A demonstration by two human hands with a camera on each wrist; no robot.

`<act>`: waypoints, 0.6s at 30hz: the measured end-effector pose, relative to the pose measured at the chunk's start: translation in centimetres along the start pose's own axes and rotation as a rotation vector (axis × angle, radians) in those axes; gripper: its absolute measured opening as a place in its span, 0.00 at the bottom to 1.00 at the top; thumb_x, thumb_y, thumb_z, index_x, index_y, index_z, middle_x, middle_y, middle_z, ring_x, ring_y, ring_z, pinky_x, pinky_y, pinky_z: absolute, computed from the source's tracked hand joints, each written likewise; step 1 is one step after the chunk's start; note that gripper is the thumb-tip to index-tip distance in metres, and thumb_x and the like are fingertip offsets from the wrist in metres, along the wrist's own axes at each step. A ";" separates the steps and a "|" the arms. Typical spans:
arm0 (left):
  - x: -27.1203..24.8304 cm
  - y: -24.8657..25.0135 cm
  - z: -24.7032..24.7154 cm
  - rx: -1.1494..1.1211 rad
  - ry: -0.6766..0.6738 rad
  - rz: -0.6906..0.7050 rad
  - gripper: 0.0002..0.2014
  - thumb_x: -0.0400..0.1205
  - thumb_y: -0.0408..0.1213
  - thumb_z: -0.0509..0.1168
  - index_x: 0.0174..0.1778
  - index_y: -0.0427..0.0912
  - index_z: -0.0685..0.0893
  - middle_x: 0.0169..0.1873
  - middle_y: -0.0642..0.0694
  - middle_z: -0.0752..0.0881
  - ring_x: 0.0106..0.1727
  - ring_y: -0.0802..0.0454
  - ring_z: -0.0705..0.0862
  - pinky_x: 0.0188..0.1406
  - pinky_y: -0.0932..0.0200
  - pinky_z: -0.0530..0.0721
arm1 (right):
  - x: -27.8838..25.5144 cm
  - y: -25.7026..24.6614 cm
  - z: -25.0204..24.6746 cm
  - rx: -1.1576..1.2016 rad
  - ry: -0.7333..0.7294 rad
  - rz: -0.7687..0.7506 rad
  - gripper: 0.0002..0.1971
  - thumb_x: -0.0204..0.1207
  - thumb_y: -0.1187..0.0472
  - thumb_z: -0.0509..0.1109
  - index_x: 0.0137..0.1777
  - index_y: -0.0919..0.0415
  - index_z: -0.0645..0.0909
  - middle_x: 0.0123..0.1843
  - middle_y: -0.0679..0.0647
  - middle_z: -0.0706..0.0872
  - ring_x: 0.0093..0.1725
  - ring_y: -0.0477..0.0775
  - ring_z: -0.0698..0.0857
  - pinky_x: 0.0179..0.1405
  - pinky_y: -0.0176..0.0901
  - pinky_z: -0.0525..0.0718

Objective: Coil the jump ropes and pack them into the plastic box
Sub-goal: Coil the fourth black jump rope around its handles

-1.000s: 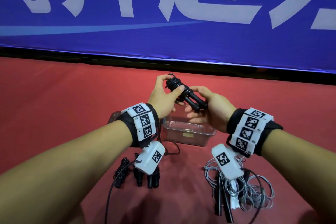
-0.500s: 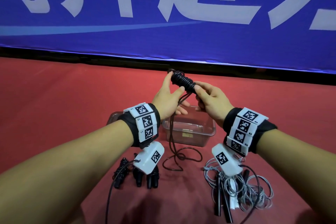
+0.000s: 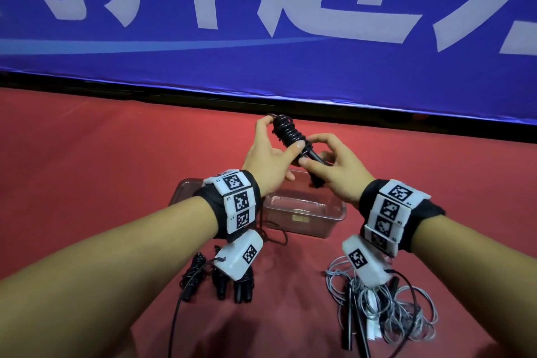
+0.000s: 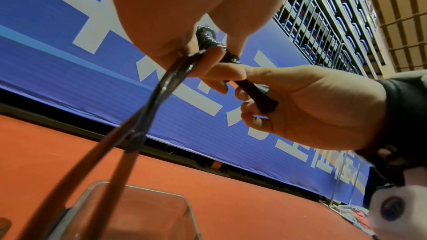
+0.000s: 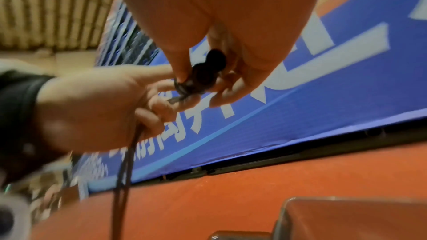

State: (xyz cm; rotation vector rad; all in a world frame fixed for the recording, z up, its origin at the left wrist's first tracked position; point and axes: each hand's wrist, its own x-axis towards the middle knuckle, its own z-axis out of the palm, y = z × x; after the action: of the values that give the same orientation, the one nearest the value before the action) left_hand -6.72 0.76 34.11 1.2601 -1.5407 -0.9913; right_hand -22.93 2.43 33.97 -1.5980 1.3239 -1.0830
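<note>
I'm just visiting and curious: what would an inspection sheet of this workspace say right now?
Surface: red floor mat, things lying on it.
Job's things: black jump rope half wound round its handles, tail hanging down; clear plastic box holds no rope; grey rope pile loose; black rope bundles near left.
Clutter: nothing seen.
Grippers: left hand and right hand both grip the black jump rope.
Cables: thin black lead from wrist camera.
Surroundings: blue banner behind.

The plastic box [image 3: 305, 212] sits on the floor [image 3: 101, 168] before the banner [image 3: 261, 61]; both hands hold a wound jump rope [image 3: 287, 134] above it; nearer lie black ropes [image 3: 203, 276] left, a grey tangle [image 3: 401, 314] right.
</note>
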 end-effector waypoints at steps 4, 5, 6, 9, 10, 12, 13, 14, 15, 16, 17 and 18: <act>-0.1 0.3 0.0 -0.048 -0.005 0.034 0.32 0.85 0.47 0.70 0.80 0.57 0.59 0.37 0.40 0.93 0.27 0.54 0.89 0.29 0.65 0.79 | -0.4 -0.8 -0.1 0.377 -0.132 0.301 0.12 0.85 0.56 0.67 0.66 0.53 0.74 0.38 0.59 0.88 0.28 0.54 0.84 0.29 0.42 0.85; 0.0 0.4 0.0 -0.067 -0.013 0.038 0.32 0.85 0.47 0.70 0.80 0.59 0.60 0.38 0.39 0.93 0.28 0.53 0.89 0.31 0.63 0.80 | -0.5 -0.9 -0.1 0.410 -0.170 0.333 0.11 0.86 0.54 0.65 0.66 0.54 0.76 0.37 0.57 0.88 0.28 0.52 0.83 0.28 0.40 0.85; 0.1 0.5 -0.1 -0.092 -0.021 0.034 0.32 0.84 0.47 0.71 0.80 0.60 0.61 0.39 0.38 0.93 0.29 0.52 0.90 0.31 0.60 0.80 | -0.6 -0.9 0.0 0.414 -0.197 0.324 0.12 0.87 0.54 0.64 0.67 0.56 0.77 0.34 0.56 0.86 0.27 0.51 0.81 0.26 0.39 0.83; 0.4 0.6 0.0 -0.152 0.000 -0.003 0.32 0.84 0.47 0.72 0.80 0.60 0.62 0.42 0.42 0.93 0.30 0.50 0.90 0.26 0.58 0.80 | -0.6 -0.6 0.2 0.367 -0.178 0.198 0.14 0.88 0.56 0.63 0.67 0.64 0.79 0.30 0.52 0.77 0.25 0.49 0.74 0.26 0.38 0.75; 0.4 0.7 0.1 -0.150 0.013 -0.007 0.33 0.84 0.47 0.72 0.80 0.58 0.61 0.43 0.42 0.93 0.30 0.50 0.91 0.25 0.59 0.81 | -0.5 -0.5 0.2 0.350 -0.159 0.162 0.14 0.88 0.57 0.63 0.66 0.65 0.80 0.30 0.52 0.75 0.25 0.49 0.72 0.26 0.38 0.73; 0.5 0.6 0.3 -0.146 0.040 -0.018 0.33 0.83 0.46 0.73 0.78 0.52 0.60 0.46 0.40 0.92 0.30 0.51 0.91 0.25 0.60 0.82 | -0.4 -0.5 0.3 0.325 -0.125 0.118 0.10 0.88 0.60 0.63 0.62 0.63 0.81 0.29 0.52 0.74 0.24 0.48 0.70 0.27 0.39 0.71; 0.5 0.6 0.5 -0.158 0.059 -0.027 0.32 0.83 0.46 0.73 0.75 0.49 0.61 0.48 0.38 0.91 0.30 0.52 0.90 0.25 0.61 0.82 | -0.3 -0.4 0.5 0.320 -0.111 0.106 0.07 0.88 0.60 0.63 0.60 0.61 0.81 0.29 0.52 0.73 0.24 0.48 0.70 0.27 0.38 0.70; 0.6 0.6 0.5 -0.173 0.080 -0.036 0.31 0.82 0.45 0.74 0.71 0.46 0.61 0.49 0.36 0.90 0.29 0.53 0.90 0.25 0.63 0.83 | -0.2 -0.4 0.6 0.315 -0.098 0.094 0.06 0.88 0.61 0.63 0.57 0.60 0.80 0.29 0.51 0.73 0.23 0.47 0.70 0.26 0.38 0.70; 0.6 0.6 0.5 -0.185 0.098 -0.039 0.29 0.82 0.45 0.75 0.67 0.45 0.62 0.49 0.35 0.89 0.29 0.53 0.89 0.25 0.63 0.82 | -0.2 -0.3 0.8 0.308 -0.082 0.080 0.05 0.88 0.61 0.63 0.56 0.59 0.80 0.29 0.51 0.73 0.23 0.47 0.70 0.26 0.38 0.69; 0.7 0.7 0.5 -0.193 0.106 -0.039 0.28 0.82 0.44 0.75 0.65 0.44 0.62 0.49 0.34 0.89 0.28 0.53 0.89 0.25 0.64 0.82 | -0.1 -0.3 0.9 0.294 -0.064 0.064 0.05 0.88 0.61 0.63 0.57 0.59 0.79 0.28 0.51 0.73 0.23 0.47 0.70 0.26 0.38 0.69; 0.7 0.7 0.5 -0.203 0.104 -0.033 0.26 0.82 0.44 0.74 0.63 0.44 0.62 0.48 0.33 0.90 0.28 0.52 0.89 0.24 0.64 0.82 | 0.0 -0.3 1.0 0.273 -0.042 0.045 0.06 0.88 0.61 0.63 0.58 0.60 0.79 0.28 0.51 0.74 0.22 0.47 0.70 0.26 0.38 0.69; 0.7 0.8 0.5 -0.212 0.095 -0.025 0.25 0.83 0.43 0.73 0.63 0.45 0.62 0.47 0.33 0.90 0.28 0.51 0.89 0.24 0.63 0.82 | 0.1 -0.2 1.1 0.245 -0.016 0.026 0.07 0.88 0.61 0.63 0.60 0.62 0.79 0.27 0.51 0.74 0.22 0.47 0.70 0.25 0.38 0.69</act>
State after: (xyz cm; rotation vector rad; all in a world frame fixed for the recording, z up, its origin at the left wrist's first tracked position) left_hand -7.51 0.22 34.82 1.1621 -1.3129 -1.0657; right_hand -21.82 2.44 33.81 -1.4020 1.1498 -1.1656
